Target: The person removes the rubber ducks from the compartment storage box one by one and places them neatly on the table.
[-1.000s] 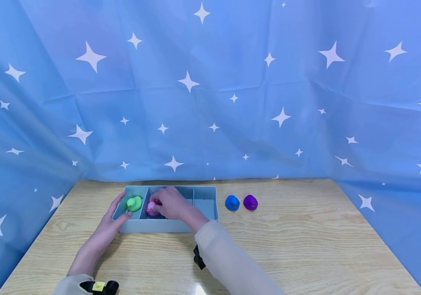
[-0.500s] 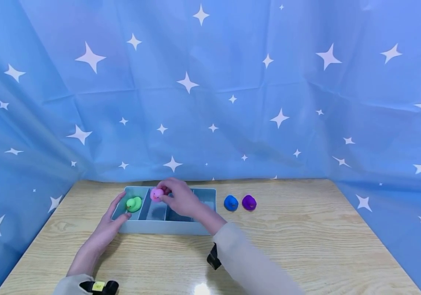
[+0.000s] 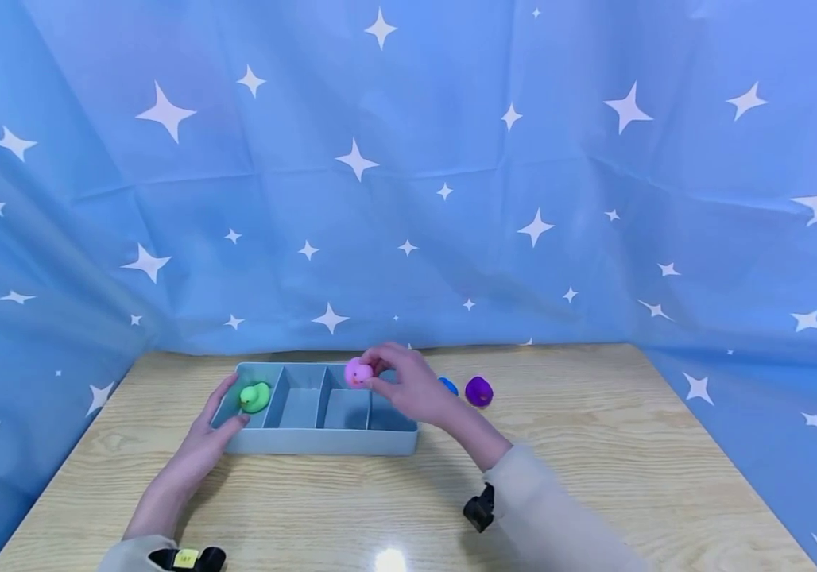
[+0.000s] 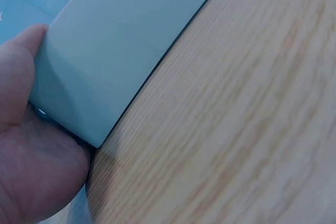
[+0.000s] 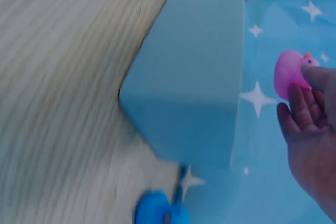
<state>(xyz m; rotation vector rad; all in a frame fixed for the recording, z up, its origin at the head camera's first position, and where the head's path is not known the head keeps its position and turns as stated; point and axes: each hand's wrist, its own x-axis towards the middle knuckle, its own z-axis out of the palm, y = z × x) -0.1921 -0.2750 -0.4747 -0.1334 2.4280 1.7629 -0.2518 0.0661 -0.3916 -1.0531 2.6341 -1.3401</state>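
A pink rubber duck (image 3: 358, 372) is pinched between the thumb and fingers of my right hand (image 3: 408, 385). That hand holds it raised above the right half of a grey-blue divided box (image 3: 319, 442). At the box's left end, my left hand (image 3: 210, 433) grips the wall, thumb over the front rim; the left wrist view shows its palm (image 4: 42, 166) against the corner. Inside the leftmost compartment sits a green rubber duck (image 3: 257, 397). The two middle compartments hold nothing visible; my right hand partly hides the rightmost one.
Right of the box, a blue rubber duck (image 3: 449, 385) is partly covered by my right hand. Beside it stands a purple rubber duck (image 3: 479, 392). The wooden table (image 3: 594, 445) backs onto a blue star-patterned curtain (image 3: 451, 262).
My right hand has lifted the pink duck out of the second compartment and carried it rightward over the box. The left hand has kept its grip on the box's left end.
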